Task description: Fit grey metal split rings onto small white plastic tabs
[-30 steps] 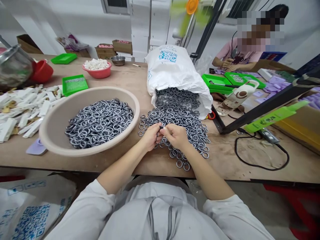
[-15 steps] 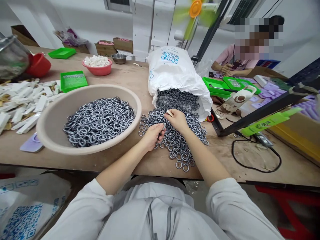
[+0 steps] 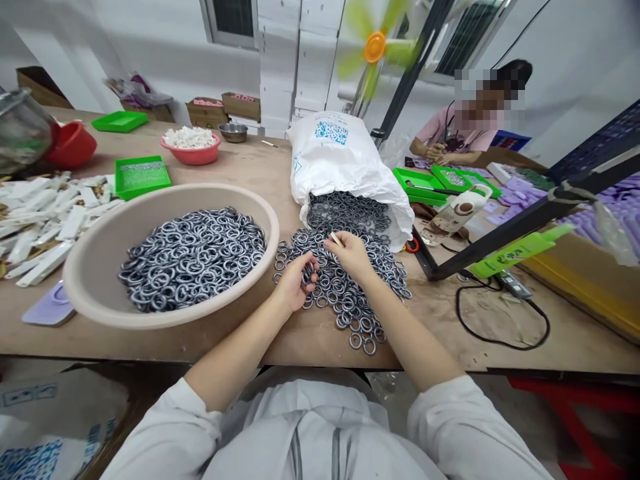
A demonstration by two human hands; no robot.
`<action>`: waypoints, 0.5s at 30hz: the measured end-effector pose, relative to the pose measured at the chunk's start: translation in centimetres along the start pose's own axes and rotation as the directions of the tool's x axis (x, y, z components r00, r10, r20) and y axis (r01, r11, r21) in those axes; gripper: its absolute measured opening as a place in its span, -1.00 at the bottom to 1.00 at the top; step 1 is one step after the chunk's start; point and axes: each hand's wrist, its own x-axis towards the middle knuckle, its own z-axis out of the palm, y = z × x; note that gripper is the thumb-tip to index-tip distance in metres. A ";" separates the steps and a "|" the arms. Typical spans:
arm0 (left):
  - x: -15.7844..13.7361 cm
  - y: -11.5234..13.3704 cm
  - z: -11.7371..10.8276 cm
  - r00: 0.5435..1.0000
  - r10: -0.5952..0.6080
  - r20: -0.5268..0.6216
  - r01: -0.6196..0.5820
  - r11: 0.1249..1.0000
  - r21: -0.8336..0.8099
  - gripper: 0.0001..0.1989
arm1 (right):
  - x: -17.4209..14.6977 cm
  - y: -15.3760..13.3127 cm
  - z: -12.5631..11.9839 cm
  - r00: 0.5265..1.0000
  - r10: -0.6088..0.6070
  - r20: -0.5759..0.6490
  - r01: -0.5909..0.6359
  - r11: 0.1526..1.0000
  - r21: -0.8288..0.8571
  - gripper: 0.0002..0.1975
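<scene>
My left hand [image 3: 297, 283] is at the left side of a heap of grey rings [image 3: 345, 297], its fingers curled in. Between its thumb and fingers a few grey rings show; how many lie in the palm is hidden. My right hand [image 3: 352, 257] hovers over the middle of the heap, closed on a short, pale, stick-like tool [image 3: 336, 239] whose lower end I cannot see. Behind the hands a white sack [image 3: 340, 157] lies on its side, more rings in its mouth. To the left stands a wide beige basin [image 3: 93, 303] partly filled with similar rings.
White pieces [image 3: 50, 213], green trays [image 3: 143, 190] and a red bowl [image 3: 193, 155] stand left and behind. A black frame post [image 3: 415, 73], a spinning fan [image 3: 374, 48], a cable [image 3: 500, 343] and a power strip [image 3: 515, 285] are right. A co-worker [image 3: 460, 133] sits farther back.
My left hand has drawn away from the right hand, its fingers loosened from a pinch on a ring. The right hand keeps the pale tool. The view has tilted up slightly.
</scene>
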 end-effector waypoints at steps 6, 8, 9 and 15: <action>-0.3 -1.1 0.3 0.975 0.209 0.072 -0.216 0.971 0.102 -0.58 | -5.5 -1.3 2.0 0.999 0.003 -0.032 0.010 0.907 0.420 -0.67; -0.3 -1.2 0.1 0.964 0.249 0.092 -0.260 0.956 0.139 -0.58 | -5.6 -1.3 1.9 1.000 -0.011 0.003 0.008 0.909 0.417 -0.64; -0.3 -1.1 0.0 0.961 0.250 0.115 -0.267 0.950 0.163 -0.59 | -5.4 -1.2 1.6 0.999 -0.029 0.029 0.014 0.908 0.418 -0.62; -0.5 -0.9 -0.1 0.972 0.137 0.190 -0.177 0.961 0.211 -0.57 | -4.8 -0.8 0.4 0.981 -0.094 0.173 -0.005 0.867 0.499 -0.55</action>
